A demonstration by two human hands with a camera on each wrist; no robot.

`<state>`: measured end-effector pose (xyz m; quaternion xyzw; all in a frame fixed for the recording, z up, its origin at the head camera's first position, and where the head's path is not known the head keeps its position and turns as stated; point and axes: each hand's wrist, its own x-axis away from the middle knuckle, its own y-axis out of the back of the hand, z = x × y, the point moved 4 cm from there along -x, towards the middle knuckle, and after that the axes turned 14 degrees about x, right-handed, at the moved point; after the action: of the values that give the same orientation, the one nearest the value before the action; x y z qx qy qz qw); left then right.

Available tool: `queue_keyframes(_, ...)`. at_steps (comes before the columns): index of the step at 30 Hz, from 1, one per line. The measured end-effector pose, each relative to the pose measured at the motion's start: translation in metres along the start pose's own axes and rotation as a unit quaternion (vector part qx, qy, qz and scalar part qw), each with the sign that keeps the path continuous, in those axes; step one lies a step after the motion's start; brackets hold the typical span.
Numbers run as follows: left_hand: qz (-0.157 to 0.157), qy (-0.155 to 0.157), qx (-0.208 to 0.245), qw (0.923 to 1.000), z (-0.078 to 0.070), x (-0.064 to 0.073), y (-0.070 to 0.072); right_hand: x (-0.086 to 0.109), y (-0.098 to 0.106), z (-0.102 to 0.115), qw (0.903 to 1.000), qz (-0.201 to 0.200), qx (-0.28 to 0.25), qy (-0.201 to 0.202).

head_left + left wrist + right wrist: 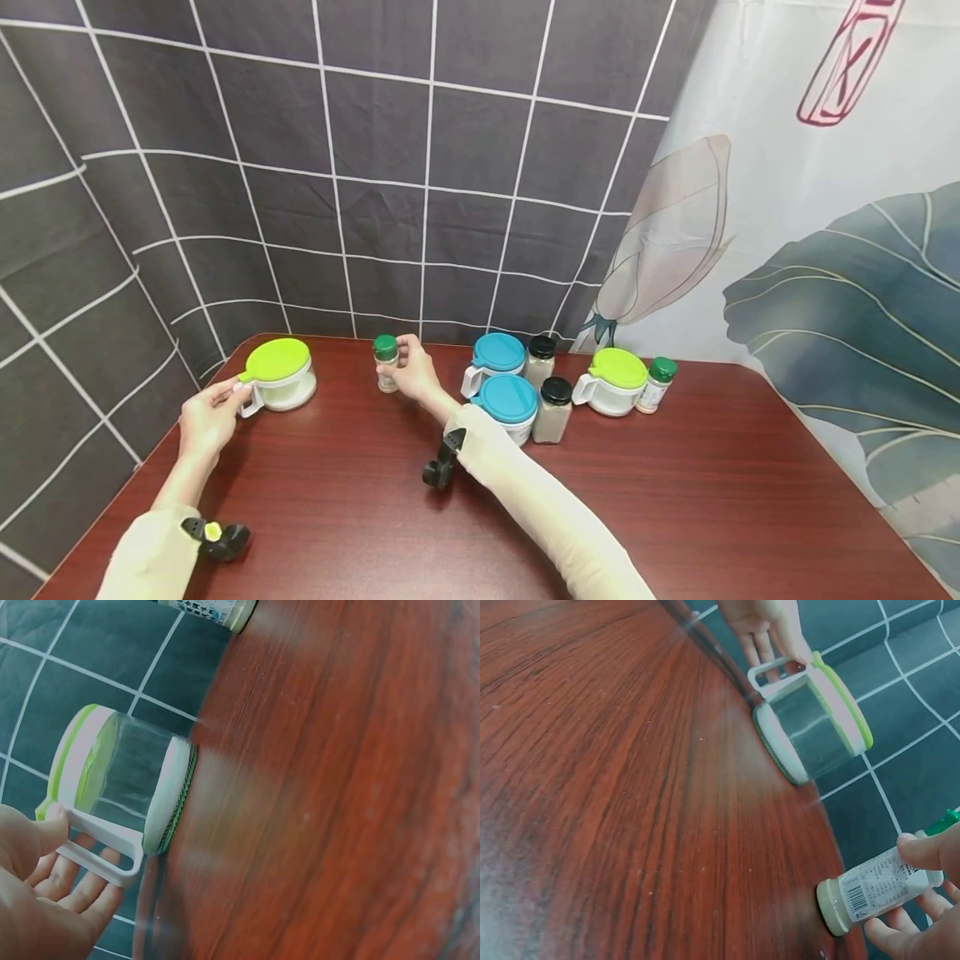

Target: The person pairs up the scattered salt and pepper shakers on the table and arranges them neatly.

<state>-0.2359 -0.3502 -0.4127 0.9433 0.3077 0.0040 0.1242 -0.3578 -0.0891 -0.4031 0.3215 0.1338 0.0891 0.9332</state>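
Observation:
At the left, my left hand (204,423) holds the white handle of a clear seasoning jar (279,362) with a lime-green lid. The thumb lies by the lid's tab and the fingers pass around the handle (101,859), as the left wrist view shows. The jar stands upright on the table. Right of it, my right hand (417,375) grips a small spice bottle (386,350) with a green cap. In the right wrist view the bottle's label (877,883) has a barcode, and its base is at the tabletop.
Two blue-lidded jars (498,352) and two black-capped bottles (553,408) stand together beyond my right forearm. Farther right are another green-lidded jar (618,371) and a green-capped bottle (656,385). Grey grid-patterned cloth (375,225) hangs behind the reddish-brown table (337,500).

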Motion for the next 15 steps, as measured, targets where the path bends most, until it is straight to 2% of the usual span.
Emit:
queue_keyframes(8, 0.012, -0.009, -0.025, 0.9996, 0.0008, -0.0003, -0.0007, 0.0063, 0.0005, -0.0013, 0.9993, -0.006, 0.015, 0.033)
queue_keyframes(15, 0.020, -0.028, -0.042, 0.9985, -0.0015, 0.0002, -0.0022, 0.0092, 0.0032, -0.0016, 0.9990, -0.004, 0.019, 0.041)
